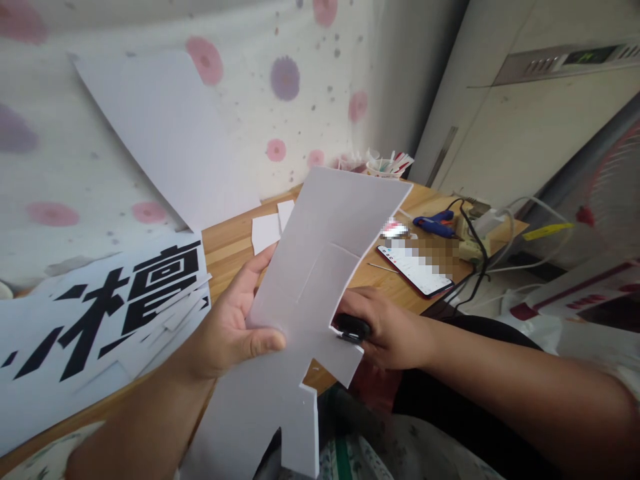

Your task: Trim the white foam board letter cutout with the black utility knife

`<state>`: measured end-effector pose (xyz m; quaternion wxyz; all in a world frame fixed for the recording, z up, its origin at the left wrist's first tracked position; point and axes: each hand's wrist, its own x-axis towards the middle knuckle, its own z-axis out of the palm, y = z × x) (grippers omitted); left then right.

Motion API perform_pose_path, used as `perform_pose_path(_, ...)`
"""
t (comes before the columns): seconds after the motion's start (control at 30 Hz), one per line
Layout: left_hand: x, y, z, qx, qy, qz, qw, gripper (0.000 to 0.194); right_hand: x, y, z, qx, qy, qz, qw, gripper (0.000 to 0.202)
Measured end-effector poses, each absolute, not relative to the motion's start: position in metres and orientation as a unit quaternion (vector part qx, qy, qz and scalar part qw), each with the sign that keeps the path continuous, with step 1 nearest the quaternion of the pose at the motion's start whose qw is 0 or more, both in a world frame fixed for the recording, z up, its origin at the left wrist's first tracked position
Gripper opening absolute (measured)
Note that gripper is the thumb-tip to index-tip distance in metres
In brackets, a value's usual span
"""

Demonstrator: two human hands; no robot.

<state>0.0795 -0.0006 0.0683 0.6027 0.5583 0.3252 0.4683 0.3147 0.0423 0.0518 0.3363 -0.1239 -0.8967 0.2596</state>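
A left hand [227, 327] pinches a white foam sheet [320, 267] above the wooden surface [230, 243] while the right hand [385, 330] closes on black-handled scissors [353, 328] at its notched edge. Steady support near the cut line would likely keep it clean. The blades are hidden behind the sheet; the phone [415, 267] screen is blurred.

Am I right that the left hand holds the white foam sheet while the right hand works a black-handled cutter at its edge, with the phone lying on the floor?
Not quite. The head view shows the phone on the wooden table, not the floor. The rest holds: left hand on the white foam sheet, right hand on the black-handled cutter.
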Motion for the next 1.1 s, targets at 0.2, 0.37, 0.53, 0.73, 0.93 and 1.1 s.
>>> perform_pose_path(0.2,0.0782,-0.0017,0.0683,0.561,0.31,0.458,0.615,0.085,0.3166,0.0443,0.0518,-0.132,-0.903,0.258,0.318,0.005)
perform_pose_path(0.37,0.0794,-0.0015,0.0684,0.561,0.301,0.438,0.636,0.086,0.3153,0.0475,0.0549,-0.102,-0.911,0.22,0.334,0.012)
perform_pose_path(0.53,0.0793,-0.0012,0.0682,0.571,0.312,0.436,0.622,0.086,0.314,0.046,0.0534,-0.101,-0.911,0.24,0.32,0.013)
perform_pose_path(0.73,0.0785,-0.0018,0.0668,0.574,0.316,0.426,0.624,0.087,0.3129,0.0448,0.0486,-0.075,-0.903,0.248,0.343,0.012)
perform_pose_path(0.93,0.0771,-0.0021,0.0698,0.567,0.322,0.42,0.631,0.09,0.3135,0.0467,0.047,-0.053,-0.884,0.243,0.396,0.005)
perform_pose_path(1.1,0.0783,-0.0012,0.0722,0.576,0.329,0.421,0.619,0.092,0.3169,0.047,0.0454,-0.062,-0.885,0.245,0.392,0.007)
